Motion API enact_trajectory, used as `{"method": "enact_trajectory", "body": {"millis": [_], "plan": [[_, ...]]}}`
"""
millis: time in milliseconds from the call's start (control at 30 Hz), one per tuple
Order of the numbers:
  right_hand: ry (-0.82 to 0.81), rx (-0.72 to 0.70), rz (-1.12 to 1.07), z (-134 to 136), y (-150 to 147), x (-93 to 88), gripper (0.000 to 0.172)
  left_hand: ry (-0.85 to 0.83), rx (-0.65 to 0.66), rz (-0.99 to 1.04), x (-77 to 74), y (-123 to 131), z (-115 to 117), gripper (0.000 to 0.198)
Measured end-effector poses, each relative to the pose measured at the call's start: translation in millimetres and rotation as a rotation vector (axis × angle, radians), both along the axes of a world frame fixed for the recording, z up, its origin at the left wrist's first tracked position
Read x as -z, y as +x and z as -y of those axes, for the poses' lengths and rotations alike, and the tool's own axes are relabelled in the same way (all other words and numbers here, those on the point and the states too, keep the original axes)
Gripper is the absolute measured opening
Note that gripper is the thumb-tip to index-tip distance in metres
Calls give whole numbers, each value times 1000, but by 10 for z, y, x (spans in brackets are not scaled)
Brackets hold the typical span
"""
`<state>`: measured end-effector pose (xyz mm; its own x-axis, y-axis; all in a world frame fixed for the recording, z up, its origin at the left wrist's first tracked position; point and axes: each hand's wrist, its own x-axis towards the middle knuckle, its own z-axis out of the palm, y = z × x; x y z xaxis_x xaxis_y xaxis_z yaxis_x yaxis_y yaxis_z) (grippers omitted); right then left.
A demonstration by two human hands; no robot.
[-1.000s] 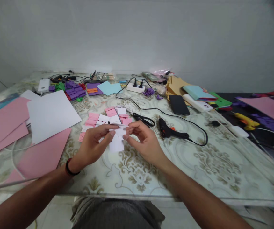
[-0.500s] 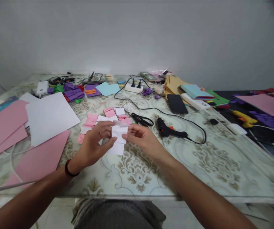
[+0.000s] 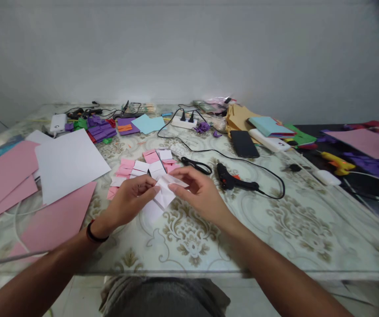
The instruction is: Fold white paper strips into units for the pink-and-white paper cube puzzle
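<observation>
A small creased piece of white paper (image 3: 165, 193) is held between my two hands above the patterned tabletop. My left hand (image 3: 135, 193) pinches its left side between thumb and fingers. On the other side, my right hand (image 3: 198, 187) grips the right part, where a flap stands out at an angle. Just behind the hands lie several folded pink and white paper pieces (image 3: 157, 169). Black-handled scissors (image 3: 196, 165) rest beyond my right hand, their blades partly covered by other things. A black glue gun (image 3: 232, 179) lies to the right of that hand.
White sheets (image 3: 72, 163) and pink sheets (image 3: 55, 222) spread over the left side. A black phone (image 3: 244, 144) and a power strip (image 3: 185, 122) lie farther back. The glue gun's cord loops across the right. A yellow glue gun (image 3: 337, 164) sits at far right.
The white paper has turned to a slant, and a flap now stands out at its right. My right hand has shifted slightly, uncovering more of the folded pieces behind.
</observation>
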<state>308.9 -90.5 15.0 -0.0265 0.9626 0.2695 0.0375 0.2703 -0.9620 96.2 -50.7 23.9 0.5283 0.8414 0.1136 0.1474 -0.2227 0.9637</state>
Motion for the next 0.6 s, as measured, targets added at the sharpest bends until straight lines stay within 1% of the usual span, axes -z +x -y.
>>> {"method": "enact_trajectory", "body": {"millis": [67, 100, 233, 333, 433, 533, 600], "plan": [[-20, 3, 35, 6, -7, 2, 19, -22, 21, -4, -3, 7, -3, 23], [-26, 3, 42, 6, -10, 4, 17, -38, 33, -5, -2, 12, -4, 25], [-36, 23, 55, 7, -8, 3, 19, -156, 116, 28, 16, 25, 3, 25], [-33, 36, 99, 17, 10, -11, 18, -207, 125, 48, 29, 17, 6, 24], [-25, -19, 157, 33, 28, -30, 26, -129, 80, -26, 41, 0, -11, 26], [-40, -104, 176, 42, 29, -51, 37, -19, 89, -138, 55, -7, -37, 23], [-66, -128, 203, 37, 24, -67, 32, 39, 101, -198, 61, -1, -49, 20]]}}
